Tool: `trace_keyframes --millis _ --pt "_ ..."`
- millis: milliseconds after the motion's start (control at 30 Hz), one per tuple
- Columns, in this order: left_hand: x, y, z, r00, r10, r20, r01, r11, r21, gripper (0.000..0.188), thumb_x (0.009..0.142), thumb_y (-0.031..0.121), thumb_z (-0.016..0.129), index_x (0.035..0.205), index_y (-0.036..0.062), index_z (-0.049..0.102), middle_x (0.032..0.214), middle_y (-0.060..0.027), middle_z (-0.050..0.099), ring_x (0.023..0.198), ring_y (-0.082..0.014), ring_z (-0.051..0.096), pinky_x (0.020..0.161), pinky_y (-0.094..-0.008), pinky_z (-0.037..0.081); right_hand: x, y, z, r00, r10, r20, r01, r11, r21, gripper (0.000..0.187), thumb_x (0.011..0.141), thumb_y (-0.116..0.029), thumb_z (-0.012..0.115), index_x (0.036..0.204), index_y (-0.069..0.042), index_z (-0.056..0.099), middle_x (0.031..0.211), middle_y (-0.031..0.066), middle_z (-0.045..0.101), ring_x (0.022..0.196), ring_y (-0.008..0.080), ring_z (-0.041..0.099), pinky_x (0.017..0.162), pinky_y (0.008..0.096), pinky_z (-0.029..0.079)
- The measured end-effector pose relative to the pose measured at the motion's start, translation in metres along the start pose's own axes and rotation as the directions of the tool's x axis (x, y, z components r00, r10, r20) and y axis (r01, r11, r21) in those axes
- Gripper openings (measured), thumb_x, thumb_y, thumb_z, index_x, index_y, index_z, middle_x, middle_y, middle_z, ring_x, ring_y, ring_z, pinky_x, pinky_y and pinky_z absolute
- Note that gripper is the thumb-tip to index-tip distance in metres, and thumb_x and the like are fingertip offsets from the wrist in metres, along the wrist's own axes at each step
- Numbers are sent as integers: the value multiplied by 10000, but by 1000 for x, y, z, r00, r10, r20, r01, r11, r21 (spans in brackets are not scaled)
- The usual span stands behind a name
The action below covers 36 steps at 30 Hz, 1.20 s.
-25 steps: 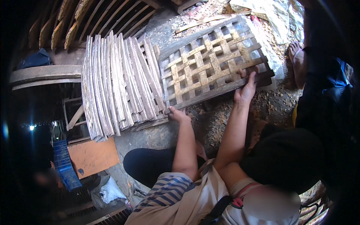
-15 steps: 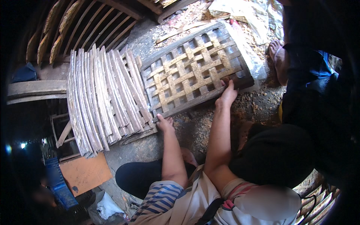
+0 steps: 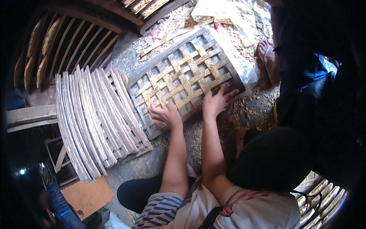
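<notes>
A square woven bamboo lattice panel (image 3: 183,74) lies flat on the dusty ground in front of me. My left hand (image 3: 164,114) rests on its near left edge, fingers spread over the strips. My right hand (image 3: 218,101) presses flat on the near right edge, fingers apart. Neither hand grips anything. Both forearms reach up from my lap at the bottom of the view.
A stack of long curved bamboo slats (image 3: 95,118) lies left of the panel. Another person's bare foot (image 3: 268,61) and dark clothing stand at the right. Plastic sheeting (image 3: 228,15) and wood chips lie beyond the panel. A blue crate (image 3: 61,206) and orange board (image 3: 85,196) sit lower left.
Both hands have shifted inward along the panel's near edge, closer together. The view has also moved, bringing the panel nearer the centre.
</notes>
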State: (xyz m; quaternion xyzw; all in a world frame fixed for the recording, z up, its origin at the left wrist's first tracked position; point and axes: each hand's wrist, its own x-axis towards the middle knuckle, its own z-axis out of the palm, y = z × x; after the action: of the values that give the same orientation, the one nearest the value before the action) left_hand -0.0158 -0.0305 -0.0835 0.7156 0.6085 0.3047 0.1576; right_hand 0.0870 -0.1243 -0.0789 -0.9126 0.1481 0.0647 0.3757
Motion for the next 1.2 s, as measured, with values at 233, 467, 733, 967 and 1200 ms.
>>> trace_keyframes --millis 233,467,733,967,1200 --pt "22 3 80 951 7 311 -140 901 410 728 957 440 479 1547 85 244 1628 -246 66 1521 -389 36 1181 -628 23 15 -33 -7 986 -22 -165 59 973 224 578 856 -209 629 1423 -155 528 1585 333 136 1468 516 81 1179 600 104" --pt "23 17 63 941 -14 337 -138 896 422 707 963 387 505 1536 68 240 1614 -241 87 1520 -396 24 1182 -621 64 70 -159 13 979 -179 -98 202 922 330 439 874 -198 641 1303 -114 592 1578 312 181 1487 474 74 1188 583 98" --pt "21 13 71 939 26 344 -163 913 374 765 908 433 562 1522 75 281 1607 -240 109 1511 -418 43 1158 -666 77 256 -259 112 883 -308 353 465 673 -576 506 934 -297 525 1409 -124 535 1628 277 59 1511 453 -23 1179 641 28" --pt "22 1 77 950 64 305 -182 908 377 773 897 435 565 1526 77 293 1612 -244 104 1510 -423 63 1162 -660 59 363 -225 119 650 -696 306 687 366 -628 408 1000 -309 475 1387 -197 546 1550 20 398 1445 277 341 1170 625 231" --pt "23 1 77 951 40 306 -160 912 378 787 885 435 577 1526 76 294 1608 -251 119 1509 -426 67 1164 -657 64 407 -318 42 462 -816 -347 660 578 -479 278 897 -220 569 1134 -191 711 1124 67 704 1074 270 628 922 431 484"
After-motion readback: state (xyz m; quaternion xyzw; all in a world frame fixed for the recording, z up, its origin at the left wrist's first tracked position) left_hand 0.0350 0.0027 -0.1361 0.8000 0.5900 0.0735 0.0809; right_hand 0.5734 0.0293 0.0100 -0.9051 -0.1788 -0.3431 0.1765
